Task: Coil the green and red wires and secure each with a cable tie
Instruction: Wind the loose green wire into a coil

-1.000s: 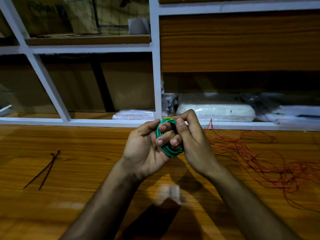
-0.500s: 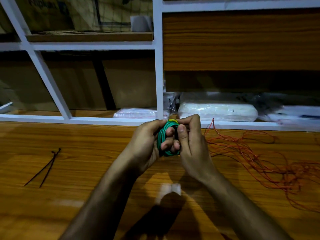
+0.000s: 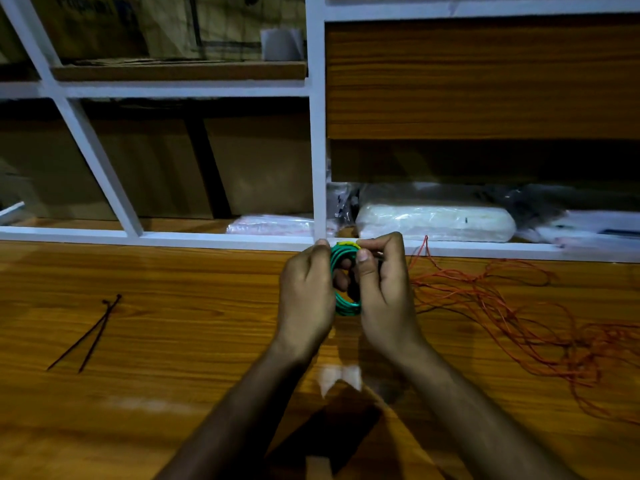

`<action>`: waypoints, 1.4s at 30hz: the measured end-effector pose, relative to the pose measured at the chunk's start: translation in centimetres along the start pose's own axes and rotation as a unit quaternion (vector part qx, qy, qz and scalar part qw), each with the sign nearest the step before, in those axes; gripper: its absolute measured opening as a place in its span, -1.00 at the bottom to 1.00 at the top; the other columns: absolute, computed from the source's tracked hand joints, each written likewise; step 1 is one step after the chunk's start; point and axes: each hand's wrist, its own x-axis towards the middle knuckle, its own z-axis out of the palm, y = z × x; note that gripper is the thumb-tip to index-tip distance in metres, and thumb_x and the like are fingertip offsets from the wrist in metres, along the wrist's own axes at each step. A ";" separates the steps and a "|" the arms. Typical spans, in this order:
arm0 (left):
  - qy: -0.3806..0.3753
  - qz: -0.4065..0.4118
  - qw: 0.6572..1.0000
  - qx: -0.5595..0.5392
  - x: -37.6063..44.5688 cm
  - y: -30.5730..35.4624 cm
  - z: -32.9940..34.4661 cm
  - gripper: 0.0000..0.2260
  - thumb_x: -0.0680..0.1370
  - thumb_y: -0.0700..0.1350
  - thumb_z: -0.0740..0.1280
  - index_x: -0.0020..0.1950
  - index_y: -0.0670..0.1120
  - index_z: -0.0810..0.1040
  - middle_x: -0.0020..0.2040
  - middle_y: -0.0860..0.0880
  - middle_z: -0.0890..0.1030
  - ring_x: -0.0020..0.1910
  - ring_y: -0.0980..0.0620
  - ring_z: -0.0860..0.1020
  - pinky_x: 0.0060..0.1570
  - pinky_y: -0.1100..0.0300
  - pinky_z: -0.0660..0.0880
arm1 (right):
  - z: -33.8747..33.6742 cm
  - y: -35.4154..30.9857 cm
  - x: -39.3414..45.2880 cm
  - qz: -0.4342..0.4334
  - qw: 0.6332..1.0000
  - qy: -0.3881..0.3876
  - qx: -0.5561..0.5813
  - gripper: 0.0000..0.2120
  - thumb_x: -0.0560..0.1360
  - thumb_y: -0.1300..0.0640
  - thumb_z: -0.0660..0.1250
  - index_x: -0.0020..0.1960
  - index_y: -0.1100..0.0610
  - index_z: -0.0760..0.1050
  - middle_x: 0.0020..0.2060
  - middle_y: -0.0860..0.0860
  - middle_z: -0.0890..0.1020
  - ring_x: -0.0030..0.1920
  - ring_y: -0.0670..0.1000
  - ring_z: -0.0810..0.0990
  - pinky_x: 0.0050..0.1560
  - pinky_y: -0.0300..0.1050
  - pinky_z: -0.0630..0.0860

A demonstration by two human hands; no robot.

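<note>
— What are the fingers doing?

— Both sets are curled round the green wire coil (image 3: 343, 304), a tight ring of smooth, plastic-coated turns. The left hand (image 3: 306, 296) grips its left side, thumb tip on top. The right hand (image 3: 384, 292) grips the right side, thumb and forefinger pinching where a short yellow stretch (image 3: 347, 243) crosses the top of the ring.

— Where is the coil?

— Held upright above the wooden bench (image 3: 173, 341), near its back edge, about midway along.

— And around the hands?

— The red wire (image 3: 512, 320) sprawls in loose, thin, tangled loops over the right part of the glossy, grained bench top, just beside the right hand. Two black cable ties (image 3: 86, 332), slim straight strips crossed near their heads, lie well apart toward the left edge. Behind stands a white-framed shelf (image 3: 317, 133) with crinkled plastic packets (image 3: 433, 221) on its lowest board.
</note>
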 end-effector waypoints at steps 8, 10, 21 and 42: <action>0.035 0.109 0.982 0.147 -0.8 -1.1 0.0 -0.60 0.62 0.16 0.08 -0.24 -0.04 0.50 -0.39 0.04 0.54 -0.38 0.15 0.52 -0.40 0.20 0.37 | 0.2 0.8 -0.5 0.002 0.999 0.029 -0.031 -0.97 0.63 0.14 0.16 0.06 0.05 0.35 -0.19 -0.16 0.56 -0.22 -0.11 0.58 -0.24 -0.10 0.52; 0.007 0.129 0.978 0.164 -0.6 -1.3 -0.3 -0.65 0.61 0.19 0.11 -0.13 0.00 0.53 -0.33 0.08 0.55 -0.32 0.19 0.53 -0.37 0.32 0.34 | 0.2 1.0 -0.4 0.000 0.999 0.033 -0.035 -0.93 0.62 0.09 0.15 0.07 0.06 0.36 -0.12 -0.06 0.57 -0.12 0.04 0.62 -0.14 0.14 0.56; 0.047 0.133 0.988 0.059 -0.1 -1.9 0.2 -0.77 0.63 -0.02 0.17 -0.12 -0.02 0.56 -0.39 0.11 0.49 -0.39 0.14 0.47 -0.36 0.19 0.38 | 0.8 0.6 -1.0 -0.053 0.994 0.031 -0.091 -0.89 0.65 0.12 0.10 0.10 0.06 0.39 -0.24 -0.15 0.54 -0.25 -0.16 0.56 -0.34 -0.26 0.44; 0.000 0.197 0.958 0.206 -0.2 -2.4 -0.1 -0.72 0.65 0.01 0.10 -0.10 -0.06 0.52 -0.25 0.07 0.52 -0.28 0.16 0.44 -0.31 0.30 0.24 | -0.9 1.7 0.0 -0.067 0.990 0.020 -0.125 -0.90 0.64 0.10 0.13 0.08 0.04 0.40 -0.22 -0.14 0.54 -0.32 -0.11 0.51 -0.35 0.00 0.44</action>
